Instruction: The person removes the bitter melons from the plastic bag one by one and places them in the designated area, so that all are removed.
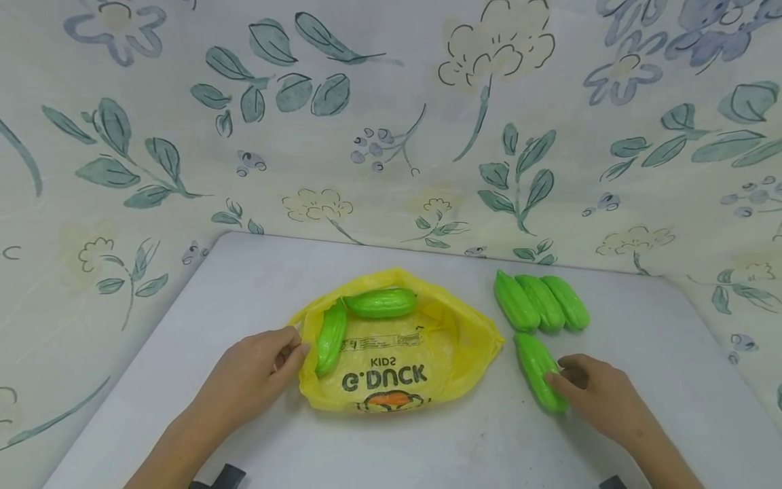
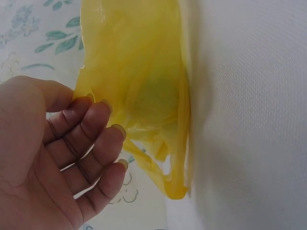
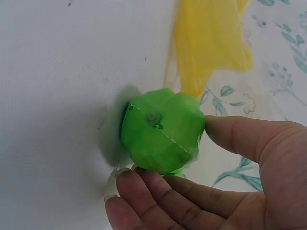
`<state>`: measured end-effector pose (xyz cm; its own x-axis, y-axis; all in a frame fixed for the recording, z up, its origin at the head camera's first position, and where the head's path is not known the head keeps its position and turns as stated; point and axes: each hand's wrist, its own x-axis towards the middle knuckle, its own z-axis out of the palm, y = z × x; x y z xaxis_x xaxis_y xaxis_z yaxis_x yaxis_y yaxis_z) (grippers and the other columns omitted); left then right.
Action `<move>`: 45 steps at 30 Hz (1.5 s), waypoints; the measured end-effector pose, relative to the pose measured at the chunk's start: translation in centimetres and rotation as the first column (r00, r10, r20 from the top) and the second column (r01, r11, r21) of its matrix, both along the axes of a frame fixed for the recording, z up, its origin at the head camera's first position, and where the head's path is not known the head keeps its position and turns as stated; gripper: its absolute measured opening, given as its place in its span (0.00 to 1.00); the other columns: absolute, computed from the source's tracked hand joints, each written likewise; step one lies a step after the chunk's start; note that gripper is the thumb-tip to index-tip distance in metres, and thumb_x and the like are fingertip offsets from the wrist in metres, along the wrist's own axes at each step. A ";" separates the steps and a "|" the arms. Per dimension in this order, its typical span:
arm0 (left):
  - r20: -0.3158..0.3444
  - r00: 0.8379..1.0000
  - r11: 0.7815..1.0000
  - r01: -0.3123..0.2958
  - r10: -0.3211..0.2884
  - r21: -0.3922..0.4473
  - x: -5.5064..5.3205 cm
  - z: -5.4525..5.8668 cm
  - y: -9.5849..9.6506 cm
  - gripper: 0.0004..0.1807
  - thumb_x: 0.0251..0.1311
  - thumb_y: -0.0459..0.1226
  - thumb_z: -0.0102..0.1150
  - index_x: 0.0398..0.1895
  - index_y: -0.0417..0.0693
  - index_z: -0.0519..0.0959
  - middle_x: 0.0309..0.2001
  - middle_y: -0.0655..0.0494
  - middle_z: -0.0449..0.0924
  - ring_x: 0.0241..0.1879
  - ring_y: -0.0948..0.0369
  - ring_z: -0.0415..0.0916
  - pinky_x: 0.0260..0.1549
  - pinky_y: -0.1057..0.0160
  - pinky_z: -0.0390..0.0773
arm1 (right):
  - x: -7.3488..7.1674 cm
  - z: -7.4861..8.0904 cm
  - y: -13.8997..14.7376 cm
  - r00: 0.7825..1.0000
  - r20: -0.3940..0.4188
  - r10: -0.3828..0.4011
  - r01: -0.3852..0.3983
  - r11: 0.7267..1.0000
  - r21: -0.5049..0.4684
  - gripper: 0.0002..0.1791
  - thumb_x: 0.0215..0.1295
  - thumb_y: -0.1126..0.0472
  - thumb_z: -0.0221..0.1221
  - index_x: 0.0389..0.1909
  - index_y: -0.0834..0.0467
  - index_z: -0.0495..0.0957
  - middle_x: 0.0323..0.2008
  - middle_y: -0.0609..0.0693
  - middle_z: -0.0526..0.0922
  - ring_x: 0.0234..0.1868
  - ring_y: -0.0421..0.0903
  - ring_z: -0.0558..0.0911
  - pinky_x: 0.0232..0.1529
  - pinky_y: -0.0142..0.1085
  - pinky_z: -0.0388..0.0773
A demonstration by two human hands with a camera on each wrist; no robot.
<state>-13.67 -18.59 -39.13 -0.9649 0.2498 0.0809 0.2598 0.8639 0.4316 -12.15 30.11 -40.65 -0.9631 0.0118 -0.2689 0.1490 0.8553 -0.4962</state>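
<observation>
A yellow plastic bag lies open with printed lettering on its inner face. My left hand pinches the left edge of the bag between thumb and index finger; in the left wrist view the other fingers are loosely bent. Inside the bag are two green toy cucumbers, one lengthwise at the left and another across the back. Right of the bag, my right hand holds a toy cucumber between thumb and fingers. The right wrist view shows that cucumber end-on, close to the tabletop.
Three more toy cucumbers lie side by side behind the held one, near the back right of the white table. A floral-patterned cloth rises behind the table and along its sides.
</observation>
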 end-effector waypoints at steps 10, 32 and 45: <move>-0.006 1.000 1.000 0.005 -0.005 0.006 0.0 0.2 0.0 0.12 0.73 0.40 0.61 0.29 0.55 0.72 0.21 0.63 0.66 0.23 0.64 0.64 0.23 0.64 0.66 | -0.2 0.2 0.4 1.000 0.012 -0.003 0.002 1.000 0.016 0.39 0.75 0.39 0.59 0.64 0.72 0.73 0.47 0.59 0.87 0.48 0.57 0.85 0.41 0.48 0.84; 0.013 1.000 1.000 0.000 0.000 0.001 0.0 0.4 0.0 0.09 0.73 0.40 0.61 0.32 0.54 0.75 0.21 0.63 0.67 0.24 0.63 0.64 0.24 0.64 0.67 | 0.6 1.3 0.0 0.998 -0.065 0.005 -0.002 0.999 0.040 0.46 0.75 0.32 0.54 0.69 0.71 0.68 0.62 0.71 0.78 0.59 0.69 0.80 0.49 0.56 0.83; 0.002 1.000 1.000 0.008 -0.008 0.013 0.2 0.2 -0.2 0.10 0.73 0.41 0.61 0.31 0.54 0.75 0.21 0.63 0.67 0.24 0.64 0.64 0.24 0.64 0.67 | 1.0 3.9 -4.4 0.974 -0.209 0.092 -0.074 0.993 0.090 0.39 0.73 0.36 0.60 0.71 0.62 0.71 0.63 0.66 0.79 0.62 0.67 0.78 0.54 0.63 0.78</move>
